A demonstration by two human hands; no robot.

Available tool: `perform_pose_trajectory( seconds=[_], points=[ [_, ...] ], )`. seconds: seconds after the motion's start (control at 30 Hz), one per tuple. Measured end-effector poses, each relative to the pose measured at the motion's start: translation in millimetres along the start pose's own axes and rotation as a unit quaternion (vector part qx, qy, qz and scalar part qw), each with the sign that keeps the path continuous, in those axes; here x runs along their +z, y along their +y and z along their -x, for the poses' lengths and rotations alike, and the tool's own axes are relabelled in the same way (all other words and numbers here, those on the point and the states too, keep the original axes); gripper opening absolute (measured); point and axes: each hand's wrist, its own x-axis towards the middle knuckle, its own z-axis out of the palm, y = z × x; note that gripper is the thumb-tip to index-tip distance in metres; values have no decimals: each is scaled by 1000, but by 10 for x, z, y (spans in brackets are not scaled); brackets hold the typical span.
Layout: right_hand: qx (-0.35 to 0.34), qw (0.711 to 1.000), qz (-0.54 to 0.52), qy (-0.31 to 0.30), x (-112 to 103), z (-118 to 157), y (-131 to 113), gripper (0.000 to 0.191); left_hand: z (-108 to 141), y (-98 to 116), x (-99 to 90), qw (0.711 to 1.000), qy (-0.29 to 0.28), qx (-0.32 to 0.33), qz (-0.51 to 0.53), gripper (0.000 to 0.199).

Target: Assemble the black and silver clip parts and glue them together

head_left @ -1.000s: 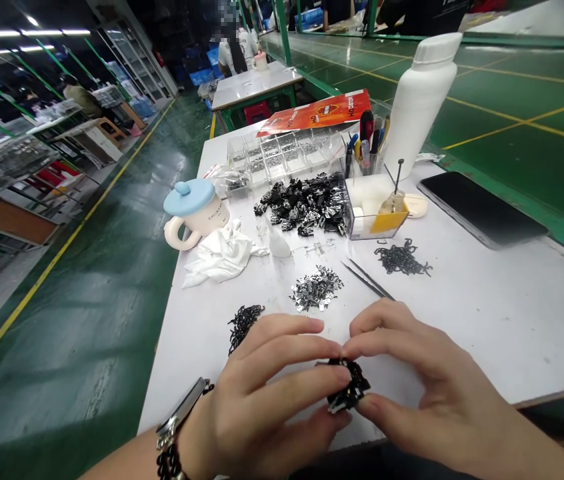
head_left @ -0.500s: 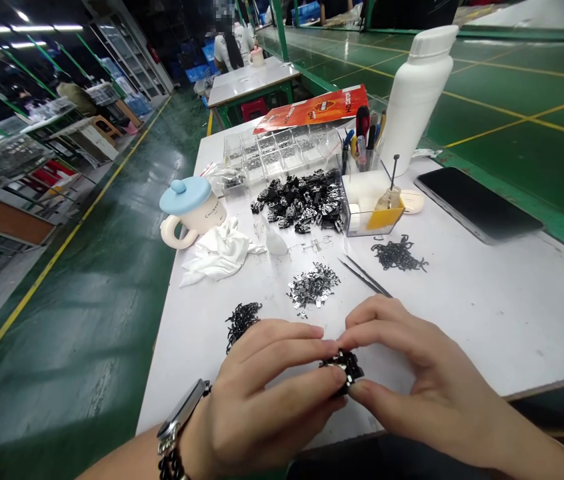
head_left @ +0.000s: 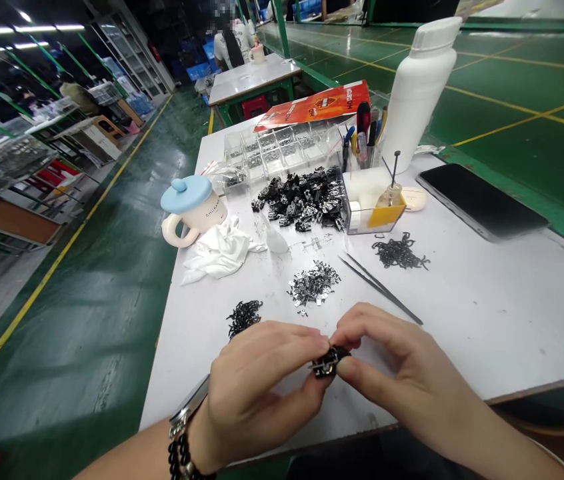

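Observation:
Near the table's front edge, a small black part with silvery metal bits (head_left: 326,363) is gripped between both hands. My left hand (head_left: 267,383) pinches it from the left, fingers above and thumb below. From the right, my right hand (head_left: 392,367) holds it between thumb and index finger. Black tweezers (head_left: 382,288) lie beyond my right hand. Small silver pieces (head_left: 313,283) form a pile ahead of the hands. Black curved pieces lie in one pile (head_left: 245,316) by my left hand and another (head_left: 399,252) farther right.
Behind are a heap of black parts (head_left: 305,199), a clear compartment tray (head_left: 272,150), a clear box (head_left: 372,223) with a small bottle, a white bottle (head_left: 419,93), a phone (head_left: 482,200), a lidded mug (head_left: 195,207) and white cloth (head_left: 222,252). A person (head_left: 232,47) is at a far table.
Both hands have shifted slightly left with the black part, which is turned differently. The left fingers have drawn back from over it. More of the tweezers now shows.

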Motion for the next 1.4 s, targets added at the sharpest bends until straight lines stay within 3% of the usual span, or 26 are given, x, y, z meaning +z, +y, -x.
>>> perform_pose_trajectory(
  seconds=[0.1, 0.2, 0.27, 0.33, 0.4, 0.5, 0.63, 0.97, 1.17, 1.3, 1.4],
  points=[
    [-28, 998, 61, 21, -18, 14, -6, 7, 34, -3, 30, 989, 11, -112, 98, 34],
    [-38, 996, 78, 31, -26, 20, -8, 4, 47, -8, 36, 950, 0, -244, 196, 28],
    [-28, 998, 61, 11, -27, 17, 0, 3, 43, -15, 32, 894, -16, -350, 279, 23],
    [6, 999, 31, -16, -29, 15, 15, 8, 35, -24, 27, 819, -32, -447, 359, 20],
    [62, 997, -6, -38, -31, 17, 32, 17, 25, -34, 24, 755, -46, -508, 411, 21],
    [127, 989, -49, -53, -30, 24, 47, 26, 18, -46, 20, 712, -58, -541, 444, 21],
    [157, 983, -78, -48, -7, 29, 46, 31, 25, -58, 17, 695, -53, -548, 462, 21],
    [168, 983, -70, -21, 59, 25, 60, 32, 47, -82, 48, 695, -44, -554, 456, 22],
    [155, 987, -26, -22, 89, 3, 26, 28, 41, -66, 76, 664, -22, -570, 484, 20],
    [93, 992, 65, -45, -56, -4, 31, 21, 23, -41, 104, 646, -12, -585, 490, 21],
    [-46, 973, 227, 10, -354, -48, 111, 11, 14, -30, 130, 637, -9, -598, 486, 24]
  ],
)
